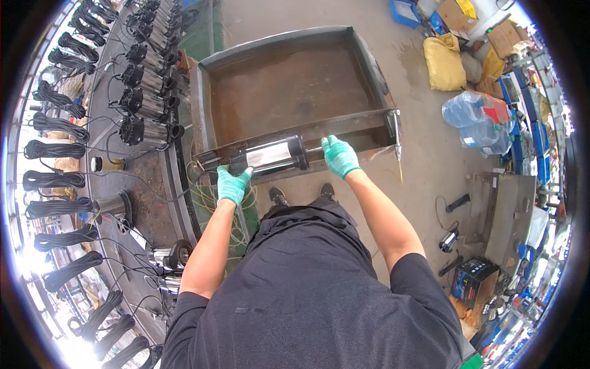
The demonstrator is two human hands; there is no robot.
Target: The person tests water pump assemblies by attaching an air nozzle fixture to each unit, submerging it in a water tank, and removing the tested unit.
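Left hand (233,184), green knit glove, fingers curled around the near left end of a shiny stainless-steel cylindrical pump with black end caps (270,157); grip closed on it. Right hand (338,156), same green glove, sits at the pump's right black cap, fingers bent over the end; cannot tell if it clamps the cap or just presses on the rim behind it. Pump lies horizontal on the near rim of a large rusty brown steel tray with raised walls (289,43), long axis along the rim, between both hands. Tray interior is bare rusted sheet, dark stain near the middle. Person's black shoes (301,194) stand on the concrete floor just under that rim. To the left, touching or just beside the tray, a long dark metal workbench (144,190) carries a row of similar steel pumps with black caps (147,98), lying side by side, cables running off them. Along the bench's far left edge, a line of coiled black cable bundles (55,150). More pumps near the bench's lower end. Well apart on the right: yellow sacks (444,61), clear blue water jugs (476,117), cardboard boxes (504,37), a grey metal stand (498,203) with small tools on the floor near it.
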